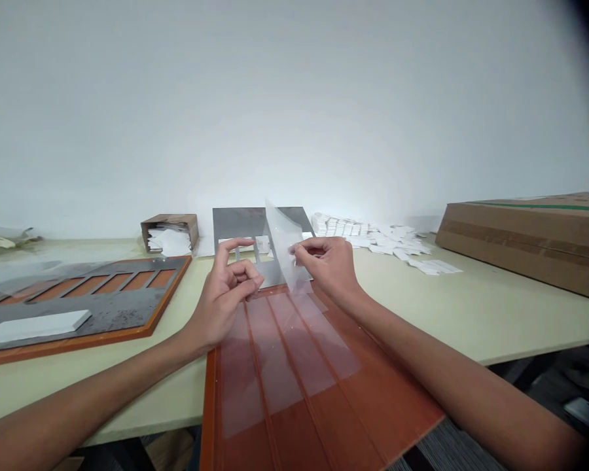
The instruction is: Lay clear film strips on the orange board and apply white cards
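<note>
Between the thumb and fingertips of my right hand [326,265] is a translucent plastic sheet [285,239], raised on edge and slightly curved. My left hand [230,284] is to its left, index finger arched away, thumb and middle finger pressed together; whether anything thin is between them I cannot make out. Below both hands lies an orange-brown board [334,412] with long ridges, overhanging the table's front edge. Several clear film pieces [279,376] lie flat in rows on its upper part. Just behind the hands stands a grey plate with cut-out windows [235,222].
At left, another orange-framed board [161,307] carries a grey slotted plate and a white block [39,326]. A small carton of papers [169,235] stands at the back. White slips [392,241] are scattered behind right, near a large cardboard box [525,239] on the pale table [451,314].
</note>
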A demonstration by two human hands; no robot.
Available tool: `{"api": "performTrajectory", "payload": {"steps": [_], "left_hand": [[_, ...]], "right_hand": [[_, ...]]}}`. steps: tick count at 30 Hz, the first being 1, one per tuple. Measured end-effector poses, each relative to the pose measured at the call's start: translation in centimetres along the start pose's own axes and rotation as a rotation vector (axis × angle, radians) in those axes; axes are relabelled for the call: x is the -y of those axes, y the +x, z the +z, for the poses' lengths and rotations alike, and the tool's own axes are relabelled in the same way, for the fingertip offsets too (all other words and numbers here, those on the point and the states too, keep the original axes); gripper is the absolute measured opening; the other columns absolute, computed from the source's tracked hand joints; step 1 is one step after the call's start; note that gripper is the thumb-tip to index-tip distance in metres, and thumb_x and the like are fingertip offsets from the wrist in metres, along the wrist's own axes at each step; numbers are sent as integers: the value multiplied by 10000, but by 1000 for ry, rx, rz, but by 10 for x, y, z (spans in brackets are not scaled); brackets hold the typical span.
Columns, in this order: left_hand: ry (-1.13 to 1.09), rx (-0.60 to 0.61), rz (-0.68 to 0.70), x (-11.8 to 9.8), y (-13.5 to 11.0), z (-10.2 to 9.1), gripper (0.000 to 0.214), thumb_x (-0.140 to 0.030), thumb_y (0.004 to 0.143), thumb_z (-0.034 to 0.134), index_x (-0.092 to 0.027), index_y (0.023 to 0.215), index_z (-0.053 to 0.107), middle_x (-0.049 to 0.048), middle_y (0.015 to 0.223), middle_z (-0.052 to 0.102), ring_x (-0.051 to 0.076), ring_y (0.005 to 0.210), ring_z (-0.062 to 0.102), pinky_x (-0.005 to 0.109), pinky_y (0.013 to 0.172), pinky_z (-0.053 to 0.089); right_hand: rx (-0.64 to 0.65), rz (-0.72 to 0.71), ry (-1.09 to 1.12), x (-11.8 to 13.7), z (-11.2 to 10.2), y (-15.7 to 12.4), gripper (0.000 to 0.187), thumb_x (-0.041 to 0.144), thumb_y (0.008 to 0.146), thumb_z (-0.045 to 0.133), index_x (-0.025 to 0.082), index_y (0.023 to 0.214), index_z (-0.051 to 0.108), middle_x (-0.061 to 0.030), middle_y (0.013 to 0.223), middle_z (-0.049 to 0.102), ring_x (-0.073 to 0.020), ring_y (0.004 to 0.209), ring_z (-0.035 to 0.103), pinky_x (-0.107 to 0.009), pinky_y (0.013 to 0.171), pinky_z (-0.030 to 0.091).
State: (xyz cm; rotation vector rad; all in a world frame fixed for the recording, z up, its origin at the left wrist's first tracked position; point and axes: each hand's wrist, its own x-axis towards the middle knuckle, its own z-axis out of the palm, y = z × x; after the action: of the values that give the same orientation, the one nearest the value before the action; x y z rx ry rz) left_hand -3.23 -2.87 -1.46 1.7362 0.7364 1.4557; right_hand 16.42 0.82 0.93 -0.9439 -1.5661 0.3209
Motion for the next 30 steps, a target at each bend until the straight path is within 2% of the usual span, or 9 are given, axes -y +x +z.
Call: {"api": "performTrajectory", "payload": {"steps": [6,10,13,16,19,22,24,27,30], "left_hand": [[-43,174,-70,8,2,-4,312,-174,923,586,-302,1103,365,-86,668,469,125,597,396,266,607,327],[51,179,183,3,10,-24,203,-240,942,562,-277,1084,421,-50,727,454,145,648,377,286,635,307],[333,137,478,-19,27,-50,312,-283,886,651,-266,1156,495,38,1018,591,204,897,505,325,777,385],[746,234,534,-42,46,-70,522,-316,871,715,-274,1355,524,105,1407,544,283,1216,497,409,1025,382],[951,456,529,-51,62,-76,694,-343,824,791,-330,1456,503,78,1515,503,328,1413,381,497,1173,268],[934,638,479,-50,73,-68,679,-279,746,854,-388,1369,606,45,1477,564,338,1451,363,537,1181,244],[868,683,453,-49,78,-63,498,-222,709,866,-392,1160,739,26,1318,685,332,1378,462,530,1155,271],[851,669,459,-48,83,-61,156,-238,765,821,-355,866,798,15,972,783,302,1162,599,494,1093,305],[900,565,519,-47,81,-67,56,-304,849,749,-333,834,794,24,858,780,271,972,632,444,988,354]], "right_hand": [[7,-144,-7,-4,-2,1,178,210,795,619,179,717,776,-28,739,763,-173,672,707,-280,637,557],[68,-431,-119,-3,-2,-2,183,183,834,598,178,720,741,-21,738,747,-143,656,671,-255,608,516],[127,-572,-148,-2,-1,-4,192,136,833,576,179,692,700,-8,722,730,-127,642,645,-250,612,494],[227,-636,-131,0,-1,-6,180,123,845,567,167,726,693,-26,753,735,-134,663,655,-257,638,508],[329,-669,-132,3,0,-9,185,150,886,553,172,779,702,-37,784,746,-150,706,672,-271,670,525],[403,-714,-124,8,-1,-11,187,159,895,551,190,793,705,-32,811,757,-155,736,682,-282,711,538],[436,-719,-109,13,-3,-11,167,149,870,575,198,781,707,-23,831,761,-152,740,682,-275,704,536],[449,-670,-84,20,-7,-7,162,149,847,598,201,749,717,-15,828,761,-146,723,674,-261,661,524],[415,-574,-63,26,-11,-1,180,144,833,595,182,721,731,-14,755,743,-133,657,647,-258,634,516]]}}
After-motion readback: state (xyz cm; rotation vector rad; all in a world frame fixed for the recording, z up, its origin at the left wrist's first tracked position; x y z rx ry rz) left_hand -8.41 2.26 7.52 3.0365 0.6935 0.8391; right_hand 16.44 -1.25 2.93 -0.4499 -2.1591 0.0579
